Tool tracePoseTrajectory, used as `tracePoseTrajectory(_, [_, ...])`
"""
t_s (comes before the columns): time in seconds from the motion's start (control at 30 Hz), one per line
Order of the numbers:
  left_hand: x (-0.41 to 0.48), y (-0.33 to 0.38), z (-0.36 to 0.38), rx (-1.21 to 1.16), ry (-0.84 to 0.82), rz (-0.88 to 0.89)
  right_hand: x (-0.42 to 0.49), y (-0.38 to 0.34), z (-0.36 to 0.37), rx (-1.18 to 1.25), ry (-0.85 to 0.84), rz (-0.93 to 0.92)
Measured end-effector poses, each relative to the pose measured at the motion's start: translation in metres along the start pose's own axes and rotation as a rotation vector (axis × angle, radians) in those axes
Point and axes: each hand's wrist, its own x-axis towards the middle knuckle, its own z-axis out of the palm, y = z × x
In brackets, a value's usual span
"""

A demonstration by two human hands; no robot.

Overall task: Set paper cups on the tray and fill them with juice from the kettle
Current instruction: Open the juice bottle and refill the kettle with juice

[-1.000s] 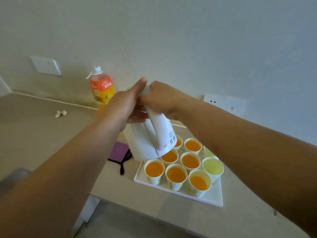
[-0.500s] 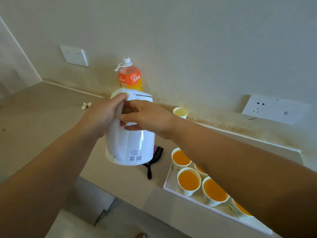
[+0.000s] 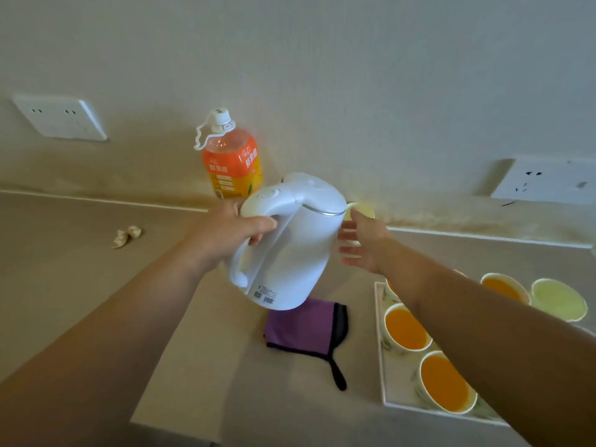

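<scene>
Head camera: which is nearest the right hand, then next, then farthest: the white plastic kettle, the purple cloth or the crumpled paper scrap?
Counting from the right hand:
1. The white plastic kettle, right beside the fingers, on their left.
2. The purple cloth, lying on the counter below the kettle.
3. The crumpled paper scrap, far over on the left of the counter.

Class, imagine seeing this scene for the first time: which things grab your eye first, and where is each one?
First comes the white kettle, held tilted in mid-air at the centre, with the left hand gripping its handle and the right hand open beside its body. Next are the bright orange juice cups on the tray at the lower right, then the orange-labelled bottle standing against the wall behind the kettle.
</scene>
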Motion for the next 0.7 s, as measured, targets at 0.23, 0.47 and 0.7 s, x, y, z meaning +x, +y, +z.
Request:
tracePoseTrajectory(0.23, [0.055,-0.028,0.011,-0.011,-0.140,0.020,0.023,0.003,0.001,0.247,0.042,0.031])
tracePoseTrajectory(0.47, [0.085,-0.057,0.015,-0.092,-0.221,-0.025,0.038,0.009,0.004,0.182,0.106,0.002])
tracePoseTrajectory(0.7, [0.086,-0.082,0.010,-0.200,-0.201,-0.116,0.036,0.017,0.016,0.111,0.139,-0.023])
